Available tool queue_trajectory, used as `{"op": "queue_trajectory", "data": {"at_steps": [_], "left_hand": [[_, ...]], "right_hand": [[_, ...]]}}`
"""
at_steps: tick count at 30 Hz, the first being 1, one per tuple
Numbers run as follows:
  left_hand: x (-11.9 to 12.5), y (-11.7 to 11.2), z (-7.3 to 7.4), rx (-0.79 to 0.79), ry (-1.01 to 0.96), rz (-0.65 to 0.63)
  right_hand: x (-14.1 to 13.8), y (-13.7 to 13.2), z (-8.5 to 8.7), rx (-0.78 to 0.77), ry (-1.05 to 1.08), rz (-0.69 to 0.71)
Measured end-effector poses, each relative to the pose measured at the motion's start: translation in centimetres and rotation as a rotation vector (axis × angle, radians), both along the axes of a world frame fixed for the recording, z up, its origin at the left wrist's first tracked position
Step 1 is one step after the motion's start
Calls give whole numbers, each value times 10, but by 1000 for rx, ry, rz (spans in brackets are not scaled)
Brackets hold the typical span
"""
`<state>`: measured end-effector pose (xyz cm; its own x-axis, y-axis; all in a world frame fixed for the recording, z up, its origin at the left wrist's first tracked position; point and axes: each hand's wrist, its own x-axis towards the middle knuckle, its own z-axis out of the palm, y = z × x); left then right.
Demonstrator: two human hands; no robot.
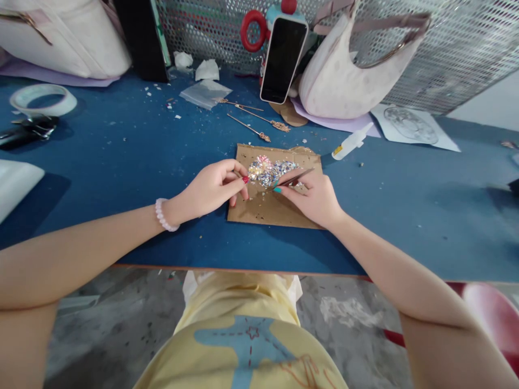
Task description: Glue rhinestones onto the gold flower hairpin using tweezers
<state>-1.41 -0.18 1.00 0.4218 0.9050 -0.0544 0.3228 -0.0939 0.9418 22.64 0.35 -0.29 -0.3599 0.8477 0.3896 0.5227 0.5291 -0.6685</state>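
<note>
A brown cardboard sheet (pixel 267 208) lies on the blue table (pixel 121 156) in front of me, with a heap of shiny iridescent sequins (pixel 270 170) on its upper half. My left hand (pixel 214 189) rests on the card's left edge, fingers pinched together at the heap's left side. What it pinches is too small to make out. My right hand (pixel 314 197) lies on the card's right side and grips thin metal tweezers (pixel 290 181), their tips pointing left into the sequins.
Behind the card lie three gold hairpins (pixel 259 121), a small glue bottle (pixel 351 143), a clear plastic bag (pixel 205 93) and a propped phone (pixel 283 59). A pale handbag (pixel 348 75) and a printed sheet (pixel 413 127) sit right; a tape roll (pixel 42 100) left.
</note>
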Motion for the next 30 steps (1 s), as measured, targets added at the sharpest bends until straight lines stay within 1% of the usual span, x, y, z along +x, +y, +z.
{"op": "queue_trajectory", "data": {"at_steps": [5, 8, 10, 13, 16, 21, 23, 26, 28, 30], "left_hand": [[-1, 3, -2, -37, -42, 22], [-2, 6, -5, -62, -79, 20], [-2, 7, -6, -73, -91, 23], [-2, 8, -7, -82, -108, 25], [-2, 7, -6, -95, -126, 16], [-1, 6, -2, -107, -125, -8], [-2, 5, 0, -110, -122, -12], [-2, 4, 3, -118, -124, -15], [-2, 3, 4, -122, -127, -13], [-1, 3, 5, -119, -126, -12]], "right_hand": [[24, 30, -6, -36, 116, -57], [42, 52, -13, 72, 166, -76], [51, 64, -19, 94, 181, -100], [59, 75, -26, -29, 256, -126], [58, 75, -29, -141, 339, -87], [51, 67, -24, -286, 422, -48], [50, 64, -22, -317, 418, -45], [52, 62, -18, -347, 351, -25], [54, 60, -14, -299, 282, -23], [52, 56, -10, -164, 212, -36]]}}
